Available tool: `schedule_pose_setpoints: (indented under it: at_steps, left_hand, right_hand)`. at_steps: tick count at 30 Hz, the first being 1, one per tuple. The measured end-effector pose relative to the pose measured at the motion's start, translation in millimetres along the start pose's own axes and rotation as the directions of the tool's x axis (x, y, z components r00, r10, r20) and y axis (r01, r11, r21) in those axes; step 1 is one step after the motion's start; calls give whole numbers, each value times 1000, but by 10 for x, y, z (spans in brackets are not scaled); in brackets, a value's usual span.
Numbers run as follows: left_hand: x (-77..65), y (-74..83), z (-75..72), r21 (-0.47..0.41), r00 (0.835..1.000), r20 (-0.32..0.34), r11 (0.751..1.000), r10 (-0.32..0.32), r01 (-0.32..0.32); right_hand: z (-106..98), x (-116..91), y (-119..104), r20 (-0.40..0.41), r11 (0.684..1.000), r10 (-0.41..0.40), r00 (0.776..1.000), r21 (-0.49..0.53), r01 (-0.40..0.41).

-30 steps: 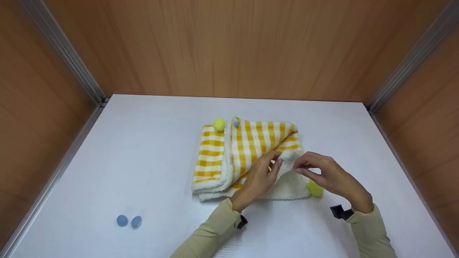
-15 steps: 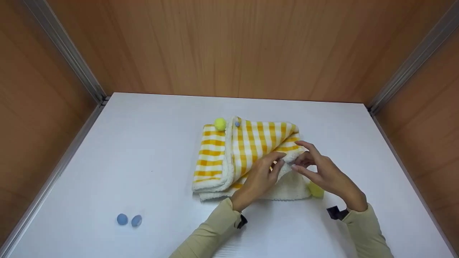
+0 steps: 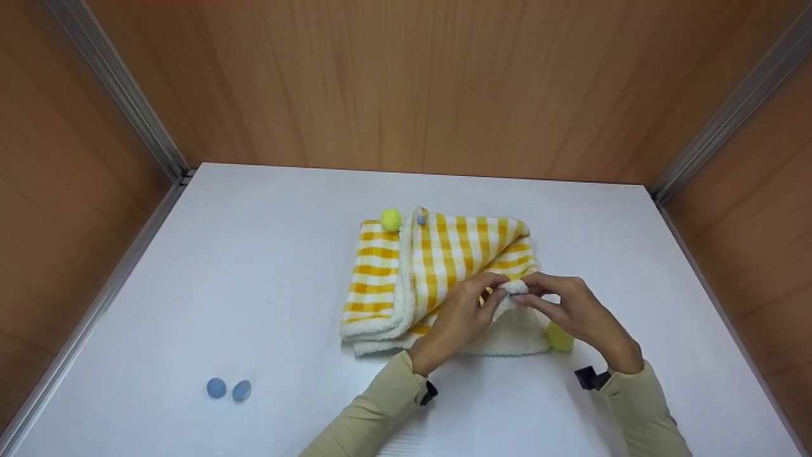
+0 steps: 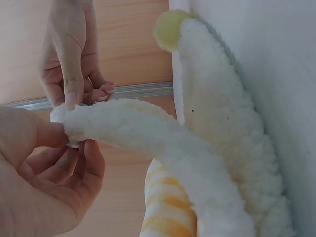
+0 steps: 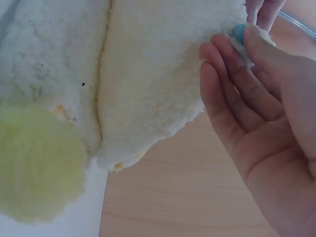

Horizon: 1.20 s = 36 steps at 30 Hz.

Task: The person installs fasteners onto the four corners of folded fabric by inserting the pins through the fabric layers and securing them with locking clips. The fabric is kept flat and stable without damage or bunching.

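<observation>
A folded blanket (image 3: 447,247), yellow-and-white check with white fleece lining, lies on the white table. My left hand (image 3: 458,317) pinches its raised near edge between thumb and fingers. From the other side my right hand (image 3: 583,311) meets that same edge, thumb and fingertips closed on the fleece (image 3: 515,287). Up close in the right wrist view, a small blue button (image 5: 239,33) shows at my right thumb tip, partly covered. The left wrist view has both hands together at the end of the fleece strip (image 4: 123,121). Another blue button (image 3: 421,219) sits on the blanket's upper corner.
Two loose blue round pieces, one (image 3: 216,388) beside the other (image 3: 242,391), lie on the table at the lower left. Yellow pompoms hang at the blanket's corners, one at the top (image 3: 391,220) and one by my right hand (image 3: 560,337). Wooden walls (image 3: 406,82) enclose the table.
My right fingers spread apart half a second ago and have now closed on the fleece edge. The raised edge sits lower and more bunched. My left hand has hardly moved.
</observation>
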<state>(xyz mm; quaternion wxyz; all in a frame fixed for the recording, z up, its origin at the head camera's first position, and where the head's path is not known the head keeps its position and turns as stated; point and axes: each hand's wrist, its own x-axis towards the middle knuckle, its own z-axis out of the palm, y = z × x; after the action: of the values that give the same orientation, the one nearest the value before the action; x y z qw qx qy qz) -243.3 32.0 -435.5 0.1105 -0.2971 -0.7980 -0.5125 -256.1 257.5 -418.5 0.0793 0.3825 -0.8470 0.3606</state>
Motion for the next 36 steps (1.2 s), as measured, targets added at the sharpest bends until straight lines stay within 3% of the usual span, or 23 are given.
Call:
schedule_pose_setpoints:
  at_steps: [9, 13, 22, 29, 36]
  left_hand:
    - [-19, 32, 7, 38, 1000, 6, 999, 9, -9]
    - [-32, 46, 12, 57, 1000, 5, 998, -16, 16]
    - [-45, 43, 7, 69, 1000, 28, 998, -3, 1]
    - [-121, 43, -145, 98, 998, 62, 995, 3, -9]
    - [-252, -20, -370, 164, 1000, 8, 986, -11, 10]
  right_hand:
    - [52, 14, -13, -76, 997, -75, 994, -36, 72]
    - [69, 17, -19, -96, 992, -112, 989, -75, 105]
    - [64, -9, 4, -71, 995, -64, 995, -79, 58]
    - [29, -24, 10, -40, 992, -104, 994, -73, 101]
    - [-12, -18, 15, -14, 991, -114, 993, -75, 112]
